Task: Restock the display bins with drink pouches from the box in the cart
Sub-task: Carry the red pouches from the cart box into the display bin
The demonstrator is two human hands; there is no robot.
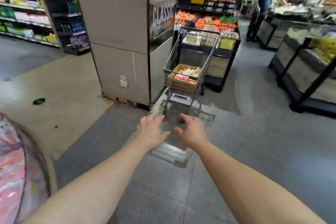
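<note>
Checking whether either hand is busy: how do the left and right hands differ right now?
The left hand lies flatter, its fingers straighter; the right hand has fingers more curved. The left reaches slightly farther left of the cart. Both are empty, palms down, short of the cart.

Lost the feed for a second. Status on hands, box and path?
Both hands empty: left hand, right hand open, reaching forward. Box sits in cart ahead. Bare floor between.
</note>
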